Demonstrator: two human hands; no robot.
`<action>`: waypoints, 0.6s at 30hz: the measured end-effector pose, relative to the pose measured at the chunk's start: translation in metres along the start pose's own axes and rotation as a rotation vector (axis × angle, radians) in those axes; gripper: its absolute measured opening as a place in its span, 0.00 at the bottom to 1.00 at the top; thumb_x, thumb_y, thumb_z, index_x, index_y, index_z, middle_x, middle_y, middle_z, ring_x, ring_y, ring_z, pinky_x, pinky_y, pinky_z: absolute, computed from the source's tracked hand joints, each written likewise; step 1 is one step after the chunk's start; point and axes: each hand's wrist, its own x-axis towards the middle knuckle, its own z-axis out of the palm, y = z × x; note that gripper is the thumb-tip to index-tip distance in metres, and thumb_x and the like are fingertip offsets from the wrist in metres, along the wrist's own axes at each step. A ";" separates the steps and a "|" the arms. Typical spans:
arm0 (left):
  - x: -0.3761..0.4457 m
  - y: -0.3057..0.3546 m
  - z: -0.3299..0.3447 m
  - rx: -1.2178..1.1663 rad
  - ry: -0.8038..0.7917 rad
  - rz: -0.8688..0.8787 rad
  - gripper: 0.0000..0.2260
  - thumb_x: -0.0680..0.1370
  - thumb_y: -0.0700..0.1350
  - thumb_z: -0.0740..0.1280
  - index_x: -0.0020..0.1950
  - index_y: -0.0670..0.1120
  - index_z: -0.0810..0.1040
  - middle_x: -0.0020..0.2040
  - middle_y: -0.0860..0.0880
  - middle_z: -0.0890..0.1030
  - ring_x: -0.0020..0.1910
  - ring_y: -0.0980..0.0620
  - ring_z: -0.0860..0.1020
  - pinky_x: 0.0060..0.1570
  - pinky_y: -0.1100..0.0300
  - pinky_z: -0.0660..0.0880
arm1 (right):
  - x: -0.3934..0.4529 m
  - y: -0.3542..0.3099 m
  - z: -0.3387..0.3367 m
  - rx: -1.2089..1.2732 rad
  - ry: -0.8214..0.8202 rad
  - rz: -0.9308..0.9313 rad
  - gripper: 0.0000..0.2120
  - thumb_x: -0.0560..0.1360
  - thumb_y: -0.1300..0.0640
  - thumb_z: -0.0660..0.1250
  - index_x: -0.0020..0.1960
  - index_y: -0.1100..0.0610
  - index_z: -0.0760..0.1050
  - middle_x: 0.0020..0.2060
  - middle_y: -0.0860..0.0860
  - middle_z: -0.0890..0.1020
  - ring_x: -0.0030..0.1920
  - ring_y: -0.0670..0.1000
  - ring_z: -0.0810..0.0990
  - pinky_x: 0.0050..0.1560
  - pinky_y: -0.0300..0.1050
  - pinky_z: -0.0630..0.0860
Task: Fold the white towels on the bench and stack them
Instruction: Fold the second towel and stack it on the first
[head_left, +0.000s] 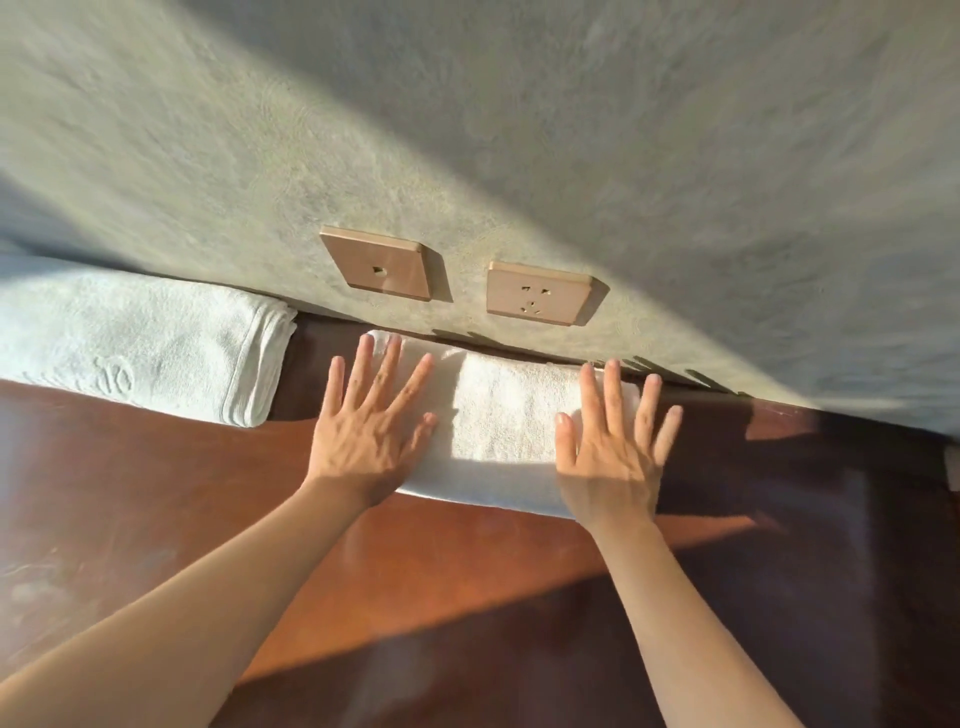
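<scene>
A small folded white towel (506, 421) lies on the brown bench (467, 571) close to the wall. My left hand (371, 421) lies flat on its left end, fingers spread and straight. My right hand (615, 441) lies flat on its right end, fingers also spread. A larger folded white towel (140, 343), with an embossed mark, sits on the bench to the left, apart from the small one.
A grey textured wall (519, 130) rises directly behind the bench. Two tan wall plates are on it just above the small towel: a switch-like plate (379, 262) and a socket (537, 293). Sunlight and shadow cross the bench.
</scene>
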 end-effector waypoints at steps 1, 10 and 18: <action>0.003 0.013 -0.001 0.016 0.025 0.087 0.29 0.83 0.63 0.41 0.83 0.57 0.47 0.84 0.48 0.45 0.82 0.42 0.41 0.79 0.42 0.43 | -0.003 -0.015 0.000 0.000 0.033 -0.061 0.30 0.83 0.40 0.43 0.83 0.44 0.46 0.82 0.48 0.47 0.82 0.57 0.41 0.77 0.66 0.35; 0.012 -0.002 0.012 -0.062 -0.027 0.038 0.30 0.81 0.70 0.38 0.81 0.63 0.38 0.83 0.56 0.41 0.82 0.50 0.39 0.80 0.45 0.45 | 0.004 0.026 0.010 0.055 -0.062 -0.109 0.29 0.82 0.37 0.35 0.82 0.39 0.43 0.82 0.46 0.45 0.82 0.55 0.44 0.80 0.61 0.43; 0.010 -0.004 0.004 -0.834 0.064 -0.712 0.38 0.78 0.69 0.58 0.79 0.45 0.61 0.74 0.42 0.69 0.71 0.42 0.71 0.65 0.46 0.69 | 0.004 0.021 0.007 0.715 -0.059 0.400 0.34 0.83 0.41 0.55 0.82 0.55 0.50 0.74 0.60 0.70 0.70 0.64 0.70 0.69 0.54 0.65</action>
